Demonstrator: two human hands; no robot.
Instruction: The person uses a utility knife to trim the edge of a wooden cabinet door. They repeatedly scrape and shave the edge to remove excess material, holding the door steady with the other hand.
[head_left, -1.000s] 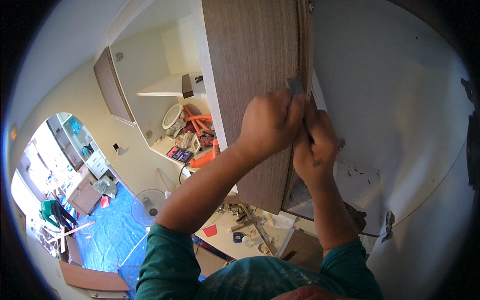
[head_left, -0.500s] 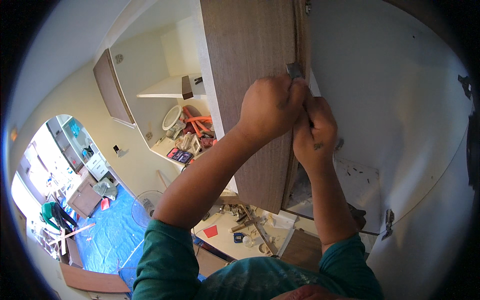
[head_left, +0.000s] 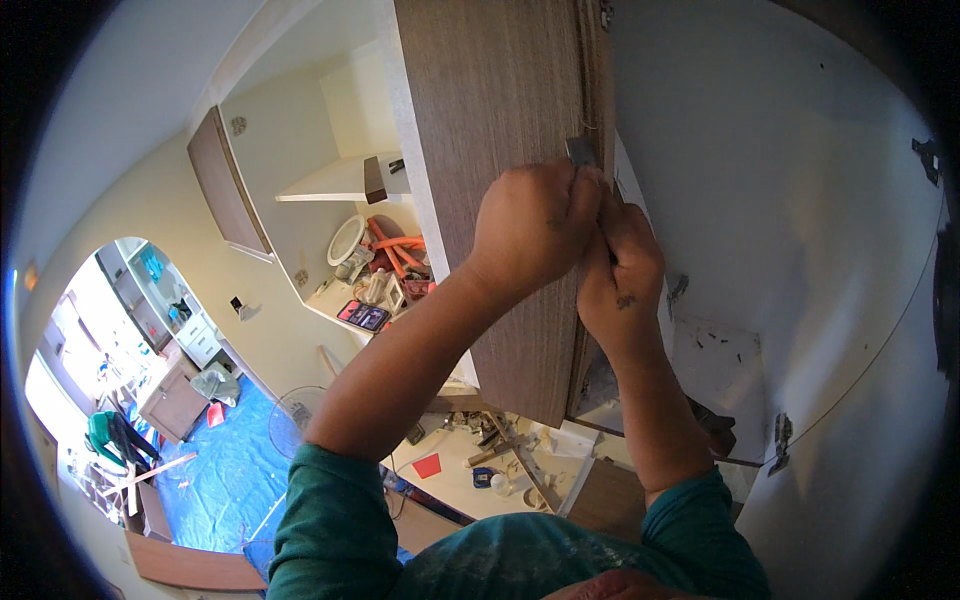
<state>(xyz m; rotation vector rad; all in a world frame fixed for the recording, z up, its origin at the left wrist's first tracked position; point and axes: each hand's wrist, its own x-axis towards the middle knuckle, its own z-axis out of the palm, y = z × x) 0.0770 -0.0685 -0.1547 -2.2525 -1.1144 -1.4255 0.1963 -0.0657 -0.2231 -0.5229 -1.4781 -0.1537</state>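
Note:
A brown wood-grain cabinet panel (head_left: 490, 90) stands upright before me, its long edge toward the right. My left hand (head_left: 530, 220) is closed around a flat-bladed metal tool (head_left: 580, 152), whose blade pokes out above the fingers against that edge. Just below and to the right, my right hand (head_left: 622, 280) is closed too, pressed up against the left hand and the lower part of the tool. The handle is hidden in the hands, so its exact kind cannot be told. A thin curled strip shows on the edge above the blade.
Right of the panel is a pale cabinet interior with a metal hinge (head_left: 780, 440). An open cupboard at left holds orange tubes (head_left: 400, 250) and a phone (head_left: 363, 316). Below lie wood strips and a tape measure (head_left: 482, 477). Another person (head_left: 115, 440) bends over far left, beside blue sheeting (head_left: 210, 480).
Both hands and the blade have slid slightly down along the panel's edge. A thin curl now shows above the blade. The whole view has shifted a little.

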